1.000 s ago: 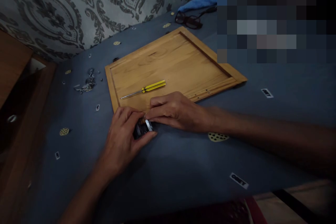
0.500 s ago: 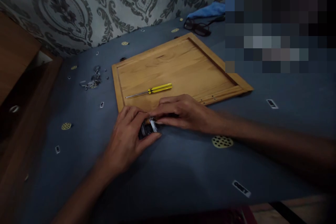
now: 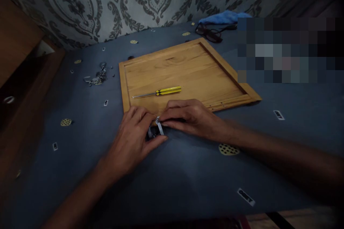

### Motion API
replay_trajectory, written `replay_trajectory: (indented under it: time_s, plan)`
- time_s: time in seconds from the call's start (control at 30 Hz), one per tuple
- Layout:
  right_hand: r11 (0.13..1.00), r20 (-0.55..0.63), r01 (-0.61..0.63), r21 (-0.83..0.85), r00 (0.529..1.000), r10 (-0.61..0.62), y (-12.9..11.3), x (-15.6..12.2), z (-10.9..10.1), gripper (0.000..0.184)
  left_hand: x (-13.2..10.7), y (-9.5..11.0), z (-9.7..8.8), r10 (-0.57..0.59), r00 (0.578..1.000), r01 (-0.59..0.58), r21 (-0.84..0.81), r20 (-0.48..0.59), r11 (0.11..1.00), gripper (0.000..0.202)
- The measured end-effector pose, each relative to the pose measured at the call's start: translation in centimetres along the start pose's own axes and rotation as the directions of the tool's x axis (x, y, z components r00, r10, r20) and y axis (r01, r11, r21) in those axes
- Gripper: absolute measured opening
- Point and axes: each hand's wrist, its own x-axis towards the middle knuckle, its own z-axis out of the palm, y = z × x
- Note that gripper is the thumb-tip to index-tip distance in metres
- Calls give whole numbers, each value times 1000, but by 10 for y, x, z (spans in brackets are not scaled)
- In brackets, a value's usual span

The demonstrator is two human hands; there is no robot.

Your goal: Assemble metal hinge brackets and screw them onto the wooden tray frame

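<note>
On a blue printed sheet, the left hand was clamped around a metal fitting at the near edge of a wooden panel; the right hand had its fingertips together at the fitting's top, though I could not tell whether they gripped it; beyond, a yellow-handled screwdriver lay on the panel; loose metal pieces lay left of the panel; farthest back, glasses lay beside a blue cloth.

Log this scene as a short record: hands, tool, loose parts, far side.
Left hand: curled around metal fitting at near edge of wooden panel
Right hand: at the fitting's upper end; anything pinched is hidden
Tool: yellow-handled screwdriver, lying on panel
Loose parts: small metal pieces, left of panel
Far side: glasses, blue cloth
</note>
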Motion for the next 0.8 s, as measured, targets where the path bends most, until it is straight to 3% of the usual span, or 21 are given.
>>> replay_trajectory:
  time_s: [0.27,0.5,0.8]
  plan:
    - [996,-23,42,-79,999,-44,-4,4,4,16,0,1,-1,-33,999,33,-7,37,999,28]
    - [964,30,103,-245,995,-98,-4,3,6,19,0,2,0,-41,998,41,17,40,999,30]
    - [936,77,196,-292,980,-181,-2,8,3,21,1,2,-1,-73,994,72,20,78,997,31]
